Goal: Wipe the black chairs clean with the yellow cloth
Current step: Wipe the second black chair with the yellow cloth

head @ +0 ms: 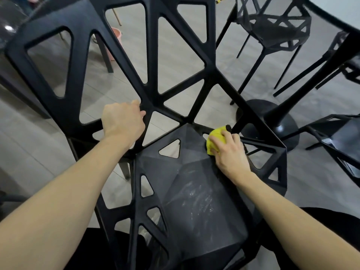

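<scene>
My right hand is pressed down on the yellow cloth at the far right corner of the chair seat, where the seat meets the open lattice of the backrest. The fingers curl over the cloth and hold it bunched — most of it lies under the palm and fingertips, with the exposed yellow showing ahead of and to the left of the knuckles.

The relation that matters: the dusty part of the seat lies behind my right hand, toward my body and slightly left. Pale streaks mark the middle of the seat, between my two forearms. The seat's long axis runs from that far corner back toward me, so I judge the next stroke to be a pull along it, cloth trailing under the fingers.

My left hand grips a strut of the backrest, fingers wrapped round it — it holds no cloth and looks to be steadying the chair. It is the farther hand from the cloth.

Other black chairs stand beyond, well apart from both hands; a round table base sits just past the corner being wiped. Whether those chairs are already clean I cannot tell.
</scene>
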